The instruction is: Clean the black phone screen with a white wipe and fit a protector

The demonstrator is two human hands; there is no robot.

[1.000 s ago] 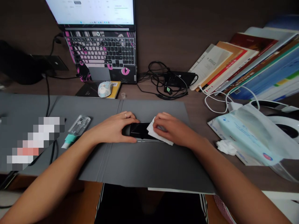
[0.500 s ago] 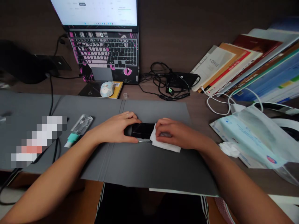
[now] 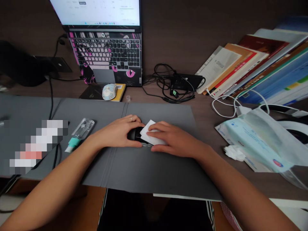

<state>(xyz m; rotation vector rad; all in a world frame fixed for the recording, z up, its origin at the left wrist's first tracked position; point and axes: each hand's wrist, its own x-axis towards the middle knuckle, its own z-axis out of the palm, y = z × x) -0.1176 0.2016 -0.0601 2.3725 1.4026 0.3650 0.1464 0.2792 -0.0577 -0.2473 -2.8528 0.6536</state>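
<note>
A phone [image 3: 138, 132] with a glossy black face and a shiny edge lies flat on the grey desk mat [image 3: 154, 170]. My left hand [image 3: 121, 131] grips its left end, fingers along the far edge and thumb along the near edge. Over the phone's right part, my right hand [image 3: 172, 138] presses a folded white tissue [image 3: 150, 133] against the surface. The fingers of that hand are stretched over the tissue, with the thumb at the near edge. Tissue and hand hide most of the phone's face.
A clear spray bottle [image 3: 80, 133] lies left of my hands, beside a pixelated item [image 3: 39, 146]. Behind are a laptop [image 3: 108, 54], a mouse [image 3: 109, 92] and tangled black cables [image 3: 166, 83]. To the right are books [image 3: 240, 67], a wipes pack [image 3: 255, 141] and a crumpled tissue [image 3: 234, 153].
My right hand has slid the tissue leftward and slightly away from me along the phone, and its fingers have spread flatter. My left hand keeps its hold.
</note>
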